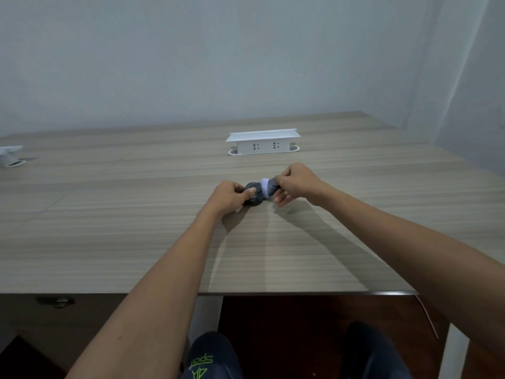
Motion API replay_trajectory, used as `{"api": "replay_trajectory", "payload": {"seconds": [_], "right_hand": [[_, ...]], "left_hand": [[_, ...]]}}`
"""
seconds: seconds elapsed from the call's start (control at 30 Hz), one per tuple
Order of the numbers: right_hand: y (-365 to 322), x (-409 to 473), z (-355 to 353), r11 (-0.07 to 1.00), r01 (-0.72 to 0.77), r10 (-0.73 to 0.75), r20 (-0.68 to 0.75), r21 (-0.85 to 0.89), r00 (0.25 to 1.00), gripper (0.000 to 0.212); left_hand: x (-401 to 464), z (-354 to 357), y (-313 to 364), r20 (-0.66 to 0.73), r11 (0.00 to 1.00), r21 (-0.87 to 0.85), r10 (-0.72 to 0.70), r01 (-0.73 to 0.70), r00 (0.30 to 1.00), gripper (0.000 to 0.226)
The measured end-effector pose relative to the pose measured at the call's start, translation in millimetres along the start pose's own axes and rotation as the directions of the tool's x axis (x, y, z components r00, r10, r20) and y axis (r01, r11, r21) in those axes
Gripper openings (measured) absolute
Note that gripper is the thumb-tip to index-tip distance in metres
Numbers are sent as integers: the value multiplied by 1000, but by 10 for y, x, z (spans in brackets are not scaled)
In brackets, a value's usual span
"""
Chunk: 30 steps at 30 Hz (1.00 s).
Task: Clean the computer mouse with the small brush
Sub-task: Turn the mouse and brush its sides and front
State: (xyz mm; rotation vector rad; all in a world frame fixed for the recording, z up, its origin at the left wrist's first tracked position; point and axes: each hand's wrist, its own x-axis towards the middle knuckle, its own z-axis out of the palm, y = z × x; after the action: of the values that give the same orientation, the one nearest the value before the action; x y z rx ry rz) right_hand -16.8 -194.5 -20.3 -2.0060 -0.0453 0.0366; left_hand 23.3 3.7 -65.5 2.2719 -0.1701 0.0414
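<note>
Wooden desk (136,214) | hands grip mouse (252,198), brush (269,187) | axis unclear

so there's a wood-grain desk (136,214) with stripey laminate; a white socket box (263,143) pops up out of it just past the right hand, two outlets facing this way; another white box (9,155) sits way off left of the left hand, cut by the frame; plain pale wall (218,64) behind; dark pants (213,356) with green "sport" print below the desk edge
</note>
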Motion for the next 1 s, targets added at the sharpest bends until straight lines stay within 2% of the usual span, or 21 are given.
{"api": "replay_trajectory", "payload": {"seconds": [0.13, 0.3, 0.37, 0.6, 0.77, 0.83, 0.93, 1.0], "right_hand": [[-55, -77, 54, 997, -27, 18, 124, 68, 992, 31], [-32, 17, -23, 995, -83, 82, 14, 60, 997, 17], [-1, 17, -21, 991, -113, 114, -10, 69, 993, 19], [-79, -144, 28, 984, -135, 117, 143, 119, 983, 18], [-83, -37, 2, 985, -127, 124, 32, 115, 992, 15], [-72, -30, 17, 983, -143, 144, 2, 114, 990, 22], [-85, -93, 71, 977, -168, 166, 29, 129, 986, 24], [-99, -133, 99, 971, -183, 170, 97, 154, 981, 18]], "left_hand": [[11, -1, 7, -4, 1000, 2, 5, -5, 1000, 39], [14, 8, 4, -4, 1000, -5, -21, 21, 1000, 44], [24, 12, 1, -5, 1000, -12, -29, 29, 1000, 44], [48, -1, -7, 5, 1000, -3, -12, 12, 1000, 42], [33, 6, 11, -1, 1000, -1, -15, 15, 1000, 40], [34, 11, 14, -2, 1000, -4, -19, 19, 1000, 42], [39, 18, 3, -13, 1000, -1, -14, 14, 1000, 42], [42, 18, -1, -19, 1000, 3, -9, 9, 1000, 42]]}}
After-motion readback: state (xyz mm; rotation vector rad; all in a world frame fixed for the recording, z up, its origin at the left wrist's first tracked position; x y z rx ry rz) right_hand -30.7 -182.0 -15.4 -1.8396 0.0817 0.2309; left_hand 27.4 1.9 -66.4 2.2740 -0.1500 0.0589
